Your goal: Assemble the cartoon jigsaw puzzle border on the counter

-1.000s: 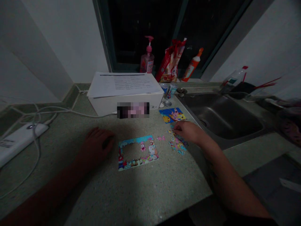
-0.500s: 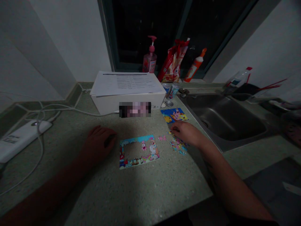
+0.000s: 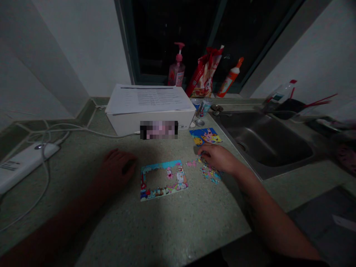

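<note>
A partly assembled jigsaw puzzle (image 3: 164,191) lies on the counter between my hands. Its border is joined around an open middle, and a pink cartoon figure stands in the upper right of that gap. Left of it, my left hand (image 3: 118,168) rests on the counter, fingers loosely bent, a gap below the thumb, nothing in it. My right hand (image 3: 218,157) is over a heap of loose puzzle pieces (image 3: 210,174), fingertips pinched at the heap's far edge. What they grip, if anything, is hidden. Pink pieces (image 3: 191,163) lie between heap and puzzle. Beyond my right hand is a cartoon picture card (image 3: 205,136).
A white box (image 3: 125,124) with printed paper on top stands behind the puzzle, a cabled, blurred-out device (image 3: 159,129) against its front. Cans (image 3: 205,107) stand beside it. At right is a sink (image 3: 267,137); at left, a white power strip (image 3: 27,163).
My right hand has shifted slightly left and its fingers have moved a little at the heap's edge. My left hand and the puzzle stay as they were. The view has drifted slightly.
</note>
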Demonstrator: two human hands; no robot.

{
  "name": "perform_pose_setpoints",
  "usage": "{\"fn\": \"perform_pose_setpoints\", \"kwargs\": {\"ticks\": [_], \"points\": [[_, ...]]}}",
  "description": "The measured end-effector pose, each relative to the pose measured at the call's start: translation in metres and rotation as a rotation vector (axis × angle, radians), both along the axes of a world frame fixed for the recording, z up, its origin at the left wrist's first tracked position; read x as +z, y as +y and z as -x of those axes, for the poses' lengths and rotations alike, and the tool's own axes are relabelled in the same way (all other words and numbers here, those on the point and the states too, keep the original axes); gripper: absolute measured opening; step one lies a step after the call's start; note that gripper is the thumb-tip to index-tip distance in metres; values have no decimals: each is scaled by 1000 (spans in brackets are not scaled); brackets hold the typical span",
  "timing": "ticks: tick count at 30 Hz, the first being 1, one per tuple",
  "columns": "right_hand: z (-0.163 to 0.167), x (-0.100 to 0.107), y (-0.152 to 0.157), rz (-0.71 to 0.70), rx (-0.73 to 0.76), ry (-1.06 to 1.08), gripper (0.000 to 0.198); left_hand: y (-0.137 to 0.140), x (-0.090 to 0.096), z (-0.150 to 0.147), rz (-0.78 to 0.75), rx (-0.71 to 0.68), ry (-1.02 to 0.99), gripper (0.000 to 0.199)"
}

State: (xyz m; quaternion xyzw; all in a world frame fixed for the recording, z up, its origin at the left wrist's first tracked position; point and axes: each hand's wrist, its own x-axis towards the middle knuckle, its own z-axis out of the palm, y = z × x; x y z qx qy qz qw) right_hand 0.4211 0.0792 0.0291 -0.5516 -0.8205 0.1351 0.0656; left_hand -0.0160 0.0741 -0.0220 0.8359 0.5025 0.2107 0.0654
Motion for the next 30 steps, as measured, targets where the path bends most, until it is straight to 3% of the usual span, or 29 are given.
{"fn": "perform_pose_setpoints", "kwargs": {"ticks": [6,13,19,25,30], "points": [[-17,6,-1,40,-80,-31,18,-1,0,-1,-12,5,5,26],[-2,9,-4,133,-131,-61,15,-1,-1,0,-14,7,5,26],[2,6,-5,104,-140,-61,12,-2,2,-2,-7,-2,-7,25],[1,-1,-5,33,-60,-60,13,-2,3,-2,14,4,-9,23],[1,-2,-6,48,-118,-101,12,-3,0,-2,-3,-7,-28,23]]}}
